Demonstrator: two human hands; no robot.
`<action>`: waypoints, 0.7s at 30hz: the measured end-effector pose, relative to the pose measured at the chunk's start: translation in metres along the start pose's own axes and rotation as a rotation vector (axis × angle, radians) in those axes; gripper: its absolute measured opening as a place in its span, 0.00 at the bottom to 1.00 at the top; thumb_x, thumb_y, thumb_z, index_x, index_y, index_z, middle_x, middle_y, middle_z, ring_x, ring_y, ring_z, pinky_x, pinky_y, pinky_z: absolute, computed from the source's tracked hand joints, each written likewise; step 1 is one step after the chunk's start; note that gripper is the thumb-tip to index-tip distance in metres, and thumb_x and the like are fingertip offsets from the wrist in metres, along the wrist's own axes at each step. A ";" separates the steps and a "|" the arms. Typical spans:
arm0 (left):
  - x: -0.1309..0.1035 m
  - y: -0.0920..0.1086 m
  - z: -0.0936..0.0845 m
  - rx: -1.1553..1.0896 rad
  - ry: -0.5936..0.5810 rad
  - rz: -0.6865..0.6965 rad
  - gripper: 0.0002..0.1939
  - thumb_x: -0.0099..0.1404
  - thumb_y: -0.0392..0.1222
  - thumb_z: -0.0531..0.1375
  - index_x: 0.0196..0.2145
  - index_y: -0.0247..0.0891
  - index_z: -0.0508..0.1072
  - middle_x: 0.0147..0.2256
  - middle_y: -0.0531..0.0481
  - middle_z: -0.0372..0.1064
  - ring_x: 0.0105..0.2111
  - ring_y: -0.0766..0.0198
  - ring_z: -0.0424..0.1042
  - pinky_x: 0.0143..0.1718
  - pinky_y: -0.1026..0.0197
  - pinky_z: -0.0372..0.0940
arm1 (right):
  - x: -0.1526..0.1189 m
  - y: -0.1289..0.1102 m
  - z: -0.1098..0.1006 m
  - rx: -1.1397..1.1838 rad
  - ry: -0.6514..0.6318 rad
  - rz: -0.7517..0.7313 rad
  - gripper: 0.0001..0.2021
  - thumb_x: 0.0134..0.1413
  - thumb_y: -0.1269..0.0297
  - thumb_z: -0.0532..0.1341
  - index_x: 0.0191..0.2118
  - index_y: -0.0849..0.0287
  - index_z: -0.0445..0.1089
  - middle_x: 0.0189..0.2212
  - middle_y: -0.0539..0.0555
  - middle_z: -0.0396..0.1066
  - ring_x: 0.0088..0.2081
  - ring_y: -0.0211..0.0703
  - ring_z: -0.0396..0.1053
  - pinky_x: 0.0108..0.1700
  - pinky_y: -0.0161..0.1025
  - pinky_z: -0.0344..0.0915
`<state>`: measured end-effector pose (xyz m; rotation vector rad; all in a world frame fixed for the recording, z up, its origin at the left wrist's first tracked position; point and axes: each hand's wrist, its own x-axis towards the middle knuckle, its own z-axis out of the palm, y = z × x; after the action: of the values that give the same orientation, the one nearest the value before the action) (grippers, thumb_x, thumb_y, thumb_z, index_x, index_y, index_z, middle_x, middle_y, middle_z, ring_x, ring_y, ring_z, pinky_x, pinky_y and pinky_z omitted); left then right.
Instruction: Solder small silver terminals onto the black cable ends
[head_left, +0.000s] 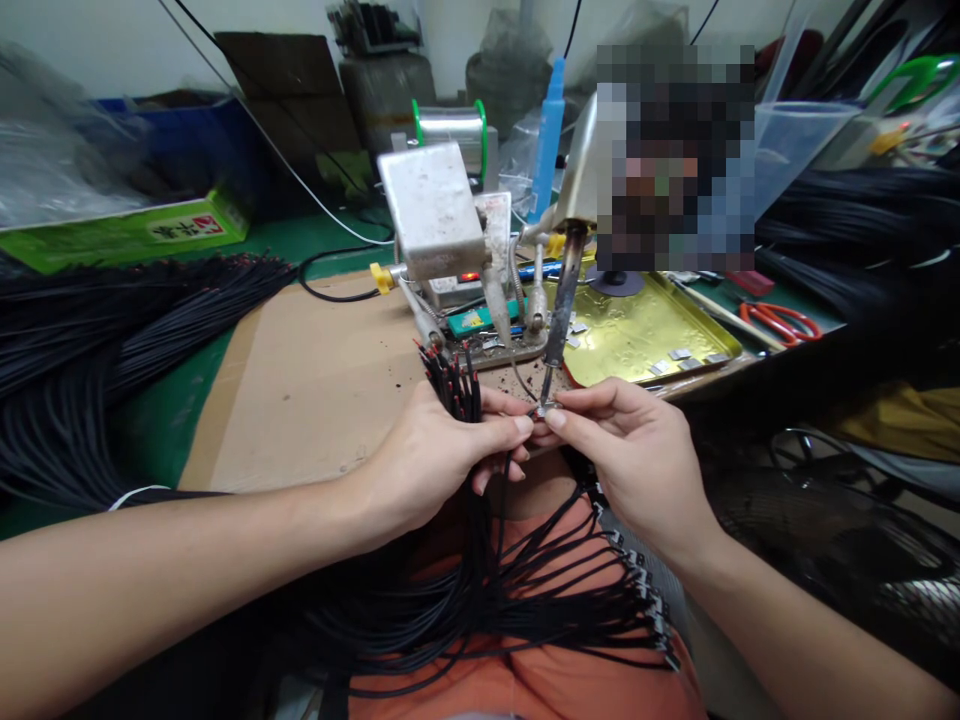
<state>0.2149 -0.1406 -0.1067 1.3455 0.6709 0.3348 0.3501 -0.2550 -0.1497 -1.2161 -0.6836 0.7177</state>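
Observation:
My left hand (469, 435) is closed round a bundle of black cables (454, 385) whose stripped ends show red wires. Its thumb and forefinger also pinch one cable end beside a small metal connector (541, 410). The connector is held between the thumb and fingers of my right hand (630, 435). Just above it stands the tip of a soldering iron (559, 320), which points down from its holder; whether it touches is hard to tell. More black cables (525, 615) with metal connectors on their ends lie across my lap.
A solder spool (451, 135) stands behind a metal soldering fixture (435, 215). Right of it, a yellow tray (637, 330) holds small metal pieces, near red-handled scissors (780, 322). Black cable bundles (150, 330) lie at left on the green table. A fan (840, 570) is at lower right.

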 end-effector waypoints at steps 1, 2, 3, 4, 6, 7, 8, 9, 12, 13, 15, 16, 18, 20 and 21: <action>0.000 0.001 0.000 -0.002 0.004 -0.004 0.11 0.58 0.37 0.68 0.37 0.27 0.76 0.23 0.46 0.74 0.17 0.71 0.68 0.15 0.73 0.59 | 0.000 0.000 0.000 0.001 0.001 0.002 0.08 0.51 0.66 0.73 0.36 0.59 0.76 0.30 0.53 0.81 0.31 0.42 0.81 0.38 0.33 0.78; -0.001 0.001 0.001 -0.005 0.007 -0.008 0.11 0.58 0.37 0.68 0.37 0.27 0.76 0.23 0.46 0.74 0.17 0.72 0.68 0.15 0.73 0.59 | 0.001 0.001 0.000 0.003 0.003 0.003 0.08 0.51 0.65 0.73 0.36 0.59 0.76 0.30 0.53 0.81 0.31 0.42 0.81 0.38 0.34 0.78; -0.001 0.002 0.001 -0.010 0.008 -0.011 0.11 0.58 0.37 0.68 0.37 0.27 0.76 0.23 0.46 0.74 0.16 0.72 0.67 0.15 0.73 0.59 | 0.001 0.001 0.000 0.004 0.003 0.002 0.08 0.51 0.65 0.73 0.36 0.59 0.76 0.30 0.53 0.81 0.31 0.42 0.81 0.38 0.34 0.78; -0.001 0.002 0.001 -0.014 0.006 -0.013 0.11 0.58 0.37 0.69 0.37 0.27 0.76 0.23 0.47 0.74 0.16 0.72 0.67 0.15 0.73 0.59 | 0.001 0.001 0.000 0.005 0.004 0.000 0.08 0.51 0.65 0.73 0.36 0.59 0.76 0.30 0.53 0.81 0.32 0.42 0.81 0.38 0.34 0.78; -0.001 0.002 0.001 -0.022 -0.001 -0.009 0.10 0.59 0.37 0.68 0.36 0.27 0.76 0.23 0.47 0.74 0.15 0.73 0.66 0.15 0.73 0.58 | 0.001 0.002 0.001 0.007 0.005 -0.005 0.08 0.51 0.66 0.73 0.36 0.59 0.76 0.30 0.53 0.81 0.32 0.42 0.81 0.38 0.34 0.78; -0.001 0.001 0.001 -0.026 -0.008 -0.005 0.09 0.59 0.37 0.68 0.35 0.27 0.77 0.23 0.47 0.74 0.15 0.73 0.67 0.14 0.73 0.58 | 0.000 0.002 0.000 0.008 0.006 -0.007 0.08 0.51 0.66 0.73 0.36 0.59 0.76 0.30 0.53 0.81 0.32 0.42 0.81 0.38 0.34 0.78; -0.001 0.001 0.001 -0.029 -0.012 0.000 0.09 0.59 0.37 0.68 0.35 0.27 0.77 0.23 0.47 0.74 0.16 0.73 0.67 0.14 0.73 0.58 | 0.000 0.001 0.000 0.010 0.006 -0.008 0.08 0.51 0.66 0.73 0.36 0.59 0.76 0.30 0.53 0.81 0.32 0.42 0.81 0.38 0.34 0.78; -0.001 0.000 0.000 -0.029 -0.015 0.004 0.09 0.59 0.37 0.68 0.34 0.28 0.77 0.23 0.47 0.74 0.17 0.72 0.68 0.14 0.73 0.58 | -0.001 0.001 0.000 0.012 0.006 -0.008 0.08 0.51 0.66 0.73 0.36 0.59 0.76 0.30 0.53 0.81 0.32 0.42 0.81 0.38 0.34 0.78; 0.000 -0.001 0.000 -0.021 -0.020 0.017 0.09 0.58 0.37 0.69 0.34 0.28 0.77 0.24 0.47 0.74 0.19 0.69 0.70 0.14 0.73 0.58 | -0.002 0.001 0.000 0.011 0.007 -0.011 0.08 0.51 0.66 0.73 0.37 0.58 0.77 0.30 0.53 0.81 0.32 0.42 0.81 0.38 0.33 0.78; 0.000 -0.001 0.000 -0.017 -0.020 0.020 0.09 0.58 0.37 0.69 0.34 0.28 0.77 0.24 0.47 0.74 0.19 0.69 0.71 0.14 0.73 0.58 | -0.002 0.001 0.000 0.009 0.007 -0.014 0.08 0.51 0.66 0.73 0.37 0.58 0.77 0.30 0.53 0.81 0.32 0.42 0.81 0.38 0.33 0.78; 0.000 0.000 0.000 -0.012 -0.021 0.025 0.09 0.58 0.37 0.69 0.34 0.28 0.77 0.24 0.48 0.73 0.19 0.69 0.70 0.14 0.73 0.58 | -0.003 0.001 0.000 0.006 0.009 -0.019 0.08 0.51 0.66 0.73 0.37 0.58 0.77 0.31 0.52 0.81 0.32 0.42 0.81 0.39 0.34 0.78; -0.001 0.000 0.001 -0.011 -0.024 0.026 0.09 0.58 0.37 0.69 0.34 0.28 0.77 0.24 0.48 0.73 0.19 0.69 0.70 0.14 0.72 0.57 | -0.003 0.001 -0.001 0.006 0.010 -0.022 0.08 0.51 0.66 0.73 0.37 0.58 0.77 0.31 0.53 0.81 0.32 0.42 0.81 0.39 0.34 0.78; -0.001 0.001 0.001 -0.010 -0.028 0.026 0.09 0.58 0.37 0.69 0.34 0.28 0.77 0.23 0.48 0.73 0.19 0.69 0.70 0.14 0.72 0.57 | -0.003 0.001 -0.001 0.007 0.013 -0.022 0.08 0.51 0.65 0.73 0.37 0.58 0.77 0.31 0.53 0.81 0.32 0.43 0.81 0.39 0.36 0.78; -0.001 0.001 0.001 -0.005 -0.028 0.023 0.09 0.58 0.37 0.68 0.34 0.28 0.77 0.23 0.48 0.73 0.19 0.70 0.70 0.14 0.72 0.57 | -0.003 0.001 0.000 0.009 0.016 -0.017 0.09 0.50 0.65 0.73 0.37 0.57 0.77 0.31 0.53 0.81 0.33 0.44 0.81 0.40 0.37 0.79; -0.001 0.001 0.001 0.000 -0.029 0.021 0.09 0.58 0.37 0.68 0.34 0.28 0.77 0.24 0.48 0.73 0.19 0.70 0.70 0.14 0.72 0.57 | -0.003 0.001 0.000 0.006 0.017 -0.014 0.09 0.50 0.65 0.73 0.37 0.57 0.77 0.31 0.52 0.81 0.33 0.44 0.81 0.40 0.38 0.79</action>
<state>0.2150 -0.1415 -0.1051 1.3556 0.6332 0.3315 0.3483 -0.2577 -0.1506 -1.2095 -0.6750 0.6964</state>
